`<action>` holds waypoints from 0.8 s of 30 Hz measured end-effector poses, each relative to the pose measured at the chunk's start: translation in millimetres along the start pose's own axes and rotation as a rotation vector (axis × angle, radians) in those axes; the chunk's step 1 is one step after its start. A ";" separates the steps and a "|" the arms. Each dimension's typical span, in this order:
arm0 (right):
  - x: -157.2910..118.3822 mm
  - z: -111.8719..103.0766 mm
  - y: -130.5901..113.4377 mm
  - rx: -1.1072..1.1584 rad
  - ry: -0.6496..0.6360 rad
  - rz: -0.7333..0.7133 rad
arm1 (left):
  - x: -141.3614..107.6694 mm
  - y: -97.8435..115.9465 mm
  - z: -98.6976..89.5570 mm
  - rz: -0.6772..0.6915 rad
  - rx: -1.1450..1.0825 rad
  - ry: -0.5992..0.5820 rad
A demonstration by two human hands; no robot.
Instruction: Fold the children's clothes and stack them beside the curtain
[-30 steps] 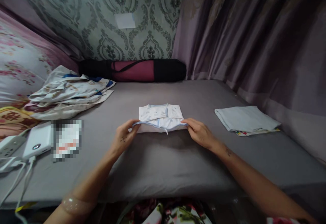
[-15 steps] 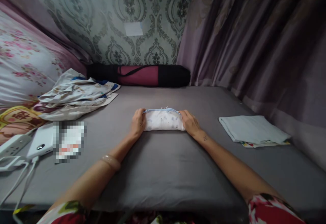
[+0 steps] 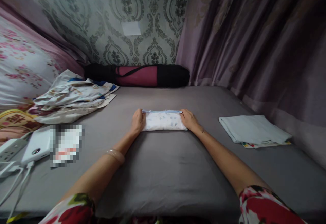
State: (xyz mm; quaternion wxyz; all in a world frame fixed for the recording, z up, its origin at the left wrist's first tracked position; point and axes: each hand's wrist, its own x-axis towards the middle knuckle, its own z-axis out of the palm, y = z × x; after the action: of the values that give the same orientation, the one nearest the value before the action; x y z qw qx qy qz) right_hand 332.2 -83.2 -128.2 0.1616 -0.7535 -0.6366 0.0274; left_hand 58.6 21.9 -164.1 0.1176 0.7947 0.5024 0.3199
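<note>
A folded white cloth [image 3: 164,120] with small blue-grey prints and a light blue edging lies in the middle of the grey sheet [image 3: 163,169]. My left hand [image 3: 139,120] is closed on its left end, fingers curled over the side. At the opposite end my right hand [image 3: 189,119] grips the cloth in the same way, thumb toward the near side. The blue edging runs along the far top side between both hands. My fingertips are partly hidden behind the cloth.
Crumpled printed clothes [image 3: 73,96] lie at left, beside a floral pillow [image 3: 22,61]. Nearer are a white power bank [image 3: 38,146], a power strip [image 3: 11,149] and cables. A folded pale cloth [image 3: 254,129] rests at right. Behind, a black-and-maroon long bag [image 3: 137,75] lies against the wall.
The cloth's blue top edge has been drawn straighter between my hands, and its right end reaches slightly farther right. Both hands keep their grip. The view has shifted a little.
</note>
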 end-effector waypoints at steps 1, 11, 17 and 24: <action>1.7 1.8 1.2 0.009 0.008 0.029 | 0.3 -0.8 0.6 -0.018 0.001 0.006; 9.9 14.7 6.4 -0.022 0.068 0.164 | 8.3 -6.2 3.1 -0.178 -0.004 -0.001; 11.8 1.4 5.8 -0.001 0.029 0.159 | 20.4 -11.1 -10.0 -0.263 -0.051 -0.030; -24.6 -0.9 -49.2 -0.015 0.047 -0.305 | -26.3 37.0 -24.7 0.266 0.042 -0.092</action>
State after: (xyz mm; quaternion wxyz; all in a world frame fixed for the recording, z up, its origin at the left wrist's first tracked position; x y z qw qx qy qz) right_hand 281.1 -100.5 -117.7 0.1730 -0.6497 -0.7400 -0.0197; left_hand 62.2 -21.7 -136.6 0.0802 0.8704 0.3932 0.2854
